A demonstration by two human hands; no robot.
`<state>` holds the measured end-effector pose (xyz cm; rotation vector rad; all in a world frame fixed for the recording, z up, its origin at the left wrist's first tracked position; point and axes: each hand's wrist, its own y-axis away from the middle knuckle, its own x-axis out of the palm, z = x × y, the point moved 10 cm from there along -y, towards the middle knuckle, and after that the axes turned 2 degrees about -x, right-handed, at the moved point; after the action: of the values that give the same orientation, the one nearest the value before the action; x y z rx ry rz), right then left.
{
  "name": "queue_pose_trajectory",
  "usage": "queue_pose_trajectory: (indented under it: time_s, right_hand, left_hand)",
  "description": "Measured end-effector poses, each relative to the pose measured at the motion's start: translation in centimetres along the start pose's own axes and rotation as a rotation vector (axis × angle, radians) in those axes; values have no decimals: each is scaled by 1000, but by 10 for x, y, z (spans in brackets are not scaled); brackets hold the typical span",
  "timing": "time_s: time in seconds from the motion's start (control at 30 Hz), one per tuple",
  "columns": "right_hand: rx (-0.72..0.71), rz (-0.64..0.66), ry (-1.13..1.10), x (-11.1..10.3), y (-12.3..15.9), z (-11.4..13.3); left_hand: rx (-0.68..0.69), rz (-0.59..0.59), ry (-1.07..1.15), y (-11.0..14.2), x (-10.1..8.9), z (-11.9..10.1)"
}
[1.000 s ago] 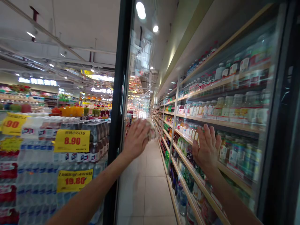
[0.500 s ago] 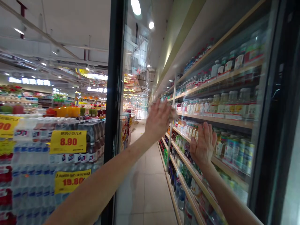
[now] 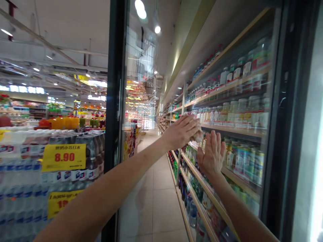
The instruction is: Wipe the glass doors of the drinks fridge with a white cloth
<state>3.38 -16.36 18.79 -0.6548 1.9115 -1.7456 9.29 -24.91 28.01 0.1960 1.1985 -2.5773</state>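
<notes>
A glass door with a black frame [image 3: 115, 101] stands in front of me, and both hands are up against its pane. My left hand [image 3: 179, 131] lies flat with its fingers together, pressing a crumpled pale cloth [image 3: 198, 135] to the glass. Most of the cloth is hidden beneath the fingers. Just to the right and a little lower, my right hand [image 3: 213, 153] is raised with straight fingers and the thumb apart. Its palm appears to rest on the pane, holding nothing.
Shelves of bottled drinks [image 3: 233, 112] run along the right, seen through the glass. A tiled aisle floor [image 3: 163, 174] stretches ahead. To the left are stacked packs of bottles [image 3: 22, 191] with a yellow price sign [image 3: 64, 157].
My left hand has moved right and slightly down across the glass with the cloth, tilting sideways and coming closer to my right hand. The view has shifted slightly; my right hand keeps its pose.
</notes>
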Motion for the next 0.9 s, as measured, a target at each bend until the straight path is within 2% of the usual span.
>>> queue_pose_trajectory:
  time_s: [0.03, 0.07, 0.13, 0.17, 0.2, 0.23, 0.33, 0.37, 0.4, 0.43, 0.5, 0.53, 0.57, 0.6, 0.63, 0.7, 0.73, 0.77, 0.87, 0.9]
  right_hand:
    - [-5, -5, -1, 0, 1, 0]
    - [-12, -10, -1, 1, 1, 0]
    - [-24, -23, 4, 0, 2, 0]
    - [-24, -25, 7, -1, 2, 0]
    - [-24, -26, 8, -1, 2, 0]
    - [-22, -28, 7, -2, 2, 0]
    - [-19, -29, -1, -3, 1, 0]
    - [-19, -30, -3, -3, 1, 0]
    - [-20, -32, -4, -3, 1, -1]
    - [-19, -34, -4, -3, 1, -1]
    - [-16, -31, -5, -3, 1, -2]
    - [-14, -28, -5, -3, 1, -2]
    - [-14, -25, -6, -3, 1, -2]
    - [-14, -20, -7, -3, 1, -2]
    - [-16, -16, -7, -3, 1, -2]
    - [-18, -13, -4, -4, 1, -1]
    - [-20, -12, -3, -4, 0, -1]
    - [-20, -11, -3, -4, 0, -1]
    - [-19, -11, -7, -6, -1, 0]
    - [-17, -9, -9, -6, -1, 1]
  left_hand:
    - [-23, -9, -2, 0, -2, 8]
    - [-122, -50, -17, 1, -8, 28]
    - [-419, -196, -61, 12, -28, 75]
    - [-509, -261, -79, 20, -37, 89]
    - [-532, -287, -88, 25, -42, 93]
    - [-472, -272, -84, 26, -41, 86]
    - [-29, -54, -34, 27, -20, 31]
    - [52, -3, -29, 30, -17, 22]
    - [42, 1, -38, 33, -19, 26]
    - [-60, -43, -61, 36, -26, 41]
    - [-381, -196, -118, 51, -48, 81]
    - [-493, -250, -137, 62, -55, 92]
    - [-528, -270, -143, 70, -58, 92]
    - [-481, -248, -137, 76, -56, 82]
    - [-371, -179, -120, 80, -48, 65]
    - [-63, -19, -57, 93, -29, 19]
    - [24, 39, -39, 103, -23, 6]
    - [-28, 16, -41, 112, -25, 9]
    - [-436, -164, -94, 148, -48, 49]
    - [-525, -197, -103, 162, -51, 53]
